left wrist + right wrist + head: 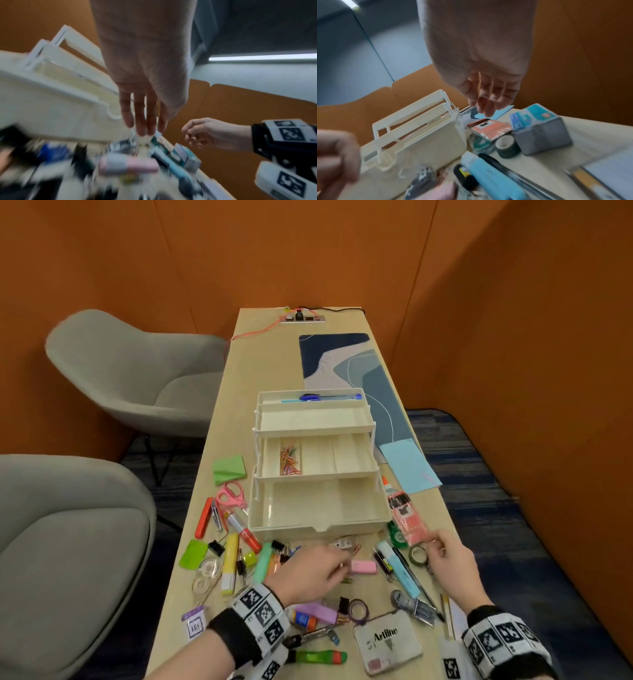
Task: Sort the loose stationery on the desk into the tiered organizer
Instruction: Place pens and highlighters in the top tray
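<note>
The cream tiered organizer [315,508] stands open mid-desk, with blue pens [329,397] in its top tier and coloured paper clips [290,462] in the middle one. Loose stationery lies in front of it. My left hand [337,568] reaches down with straight fingers [144,127] beside a pink eraser [363,566] and holds nothing I can see. My right hand [436,546] hovers with loosely curled fingers [486,108] over a pink packet [489,129] and a green tape roll [507,146], apart from both. A light-blue marker [399,568] lies between the hands.
Pink scissors [233,494], green sticky notes [228,469], markers and tape rolls crowd the desk's left side. An Artline pouch [387,642] sits near the front edge. Blue paper [409,465] and a desk mat [356,378] lie to the right. Grey chairs [137,371] stand left.
</note>
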### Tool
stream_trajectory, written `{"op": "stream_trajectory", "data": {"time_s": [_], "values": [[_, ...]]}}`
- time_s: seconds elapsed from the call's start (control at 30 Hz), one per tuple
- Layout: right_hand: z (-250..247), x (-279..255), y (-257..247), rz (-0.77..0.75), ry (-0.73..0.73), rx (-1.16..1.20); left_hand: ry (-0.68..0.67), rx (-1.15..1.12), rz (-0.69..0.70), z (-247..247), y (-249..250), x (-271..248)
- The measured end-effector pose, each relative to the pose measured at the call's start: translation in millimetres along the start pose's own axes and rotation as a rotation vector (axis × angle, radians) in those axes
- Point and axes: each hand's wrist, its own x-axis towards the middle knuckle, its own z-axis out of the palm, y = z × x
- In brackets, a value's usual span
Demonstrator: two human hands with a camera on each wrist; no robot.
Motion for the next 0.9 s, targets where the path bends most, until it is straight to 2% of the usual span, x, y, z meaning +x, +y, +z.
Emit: {"op": "stream_trajectory", "data": {"time_s": [0.07, 0.17, 0.3, 0.53, 0.63, 0.73, 0.8, 0.9], "values": [[7, -10, 14, 0.035, -0.068, -0.182, -0.074, 0.047, -0.031, 16, -1, -5], [28, -21, 32, 0.03, -0.147, -0.392, -0.082, 0.052, -0.063, 27, -3, -9], [45, -23, 43, -0.056, -0.143, -0.582, -0.029, 0.025, -0.113, 25, -9, -16], [49, -18, 29, -0.104, -0.124, -0.826, 0.094, -0.059, -0.24, 18, -31, -41], [51, -18, 22, -0.085, -0.111, -0.777, 0.144, -0.096, -0.307, 16, -43, -58], [51, -19, 17, 0.047, -0.089, -0.525, 0.156, -0.117, -0.361, 16, -54, -74], [51, -18, 17, 0.079, -0.08, -0.408, 0.166, -0.14, -0.395, 19, -61, -83], [53, -14, 17, 0.097, -0.124, -0.391, 0.189, -0.164, -0.451, 23, -70, -94]]}}
